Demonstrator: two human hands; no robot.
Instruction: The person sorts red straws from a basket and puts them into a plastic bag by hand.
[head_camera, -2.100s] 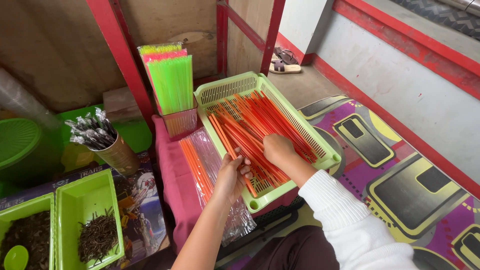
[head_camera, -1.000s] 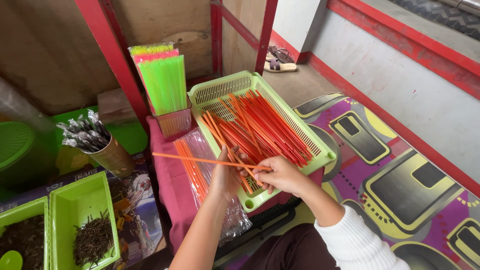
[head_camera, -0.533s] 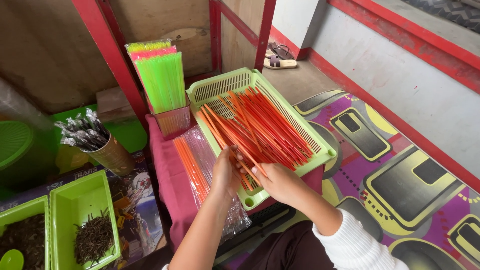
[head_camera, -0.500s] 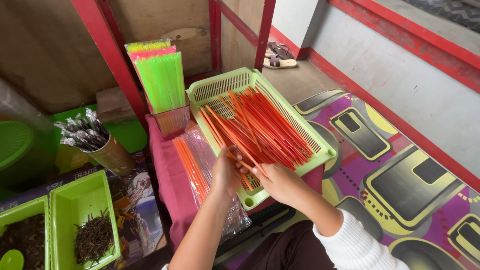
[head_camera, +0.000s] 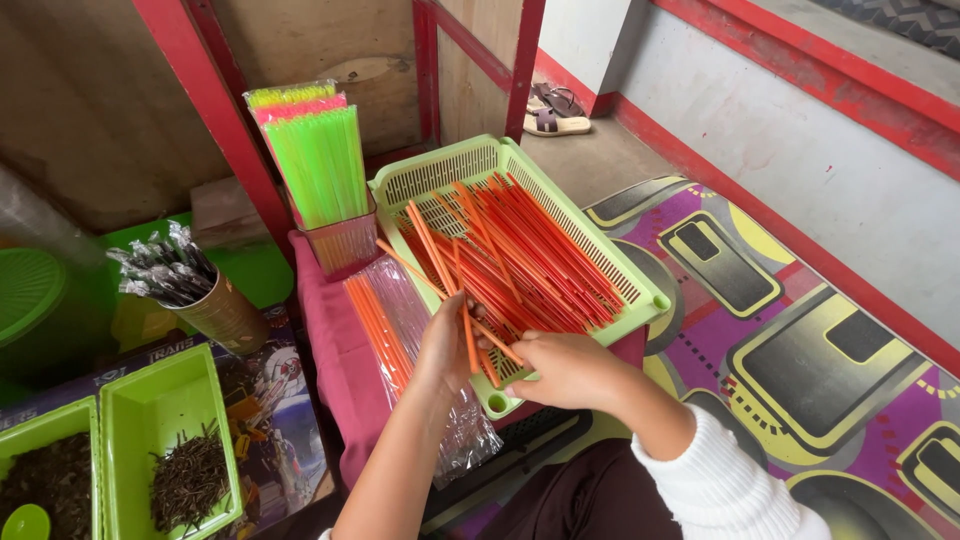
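Note:
A light green slotted tray (head_camera: 640, 285) holds a heap of orange sticks (head_camera: 530, 260). My left hand (head_camera: 445, 345) grips a few orange sticks (head_camera: 440, 265) that fan up over the tray's near end. My right hand (head_camera: 565, 368) rests at the tray's near corner and pinches the lower ends of those same sticks. A clear plastic bag (head_camera: 395, 325) with orange sticks inside lies on the pink cloth (head_camera: 340, 365) just left of the tray, under my left wrist.
A clear cup of neon green, pink and yellow sticks (head_camera: 315, 165) stands behind the bag. At left are a can of wrapped sticks (head_camera: 170, 275), green bins (head_camera: 150, 440) with dark bits, and a red post (head_camera: 215, 115). A patterned mat (head_camera: 800, 350) lies at right, sandals (head_camera: 555, 108) beyond.
My hands picked sticks out of the tray, held one sideways, then gathered a few together. The sticks now stand fanned up in my left hand.

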